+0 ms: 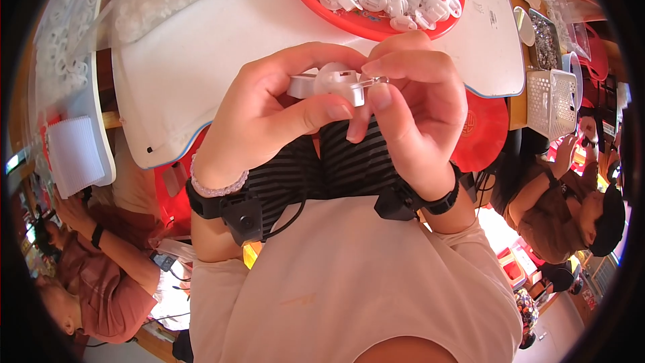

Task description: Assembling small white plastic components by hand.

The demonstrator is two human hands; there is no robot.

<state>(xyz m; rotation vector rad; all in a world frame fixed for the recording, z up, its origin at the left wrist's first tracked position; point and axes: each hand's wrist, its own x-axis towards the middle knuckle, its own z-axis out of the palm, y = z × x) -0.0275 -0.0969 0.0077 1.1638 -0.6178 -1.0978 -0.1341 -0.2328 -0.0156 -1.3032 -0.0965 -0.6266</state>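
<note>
Above the near edge of the white table, my left hand (259, 104) closes thumb and fingers on a small white plastic housing (334, 79) with a rounded body and a curved band. My right hand (426, 104) pinches a small clear LED (380, 81) between thumb and index finger, its thin wire legs pointing at the housing. Whether the legs sit inside the housing, I cannot tell. Just beyond my hands stands a red basin (368, 29) heaped with similar white plastic housings (373, 0).
A clear bag of white parts (171, 0) lies on the white table (178, 87) at far left. At right are a tray of small parts (545, 42) and a white basket (552, 104). Co-workers sit on both sides; a red stool (480, 131) stands near my right arm.
</note>
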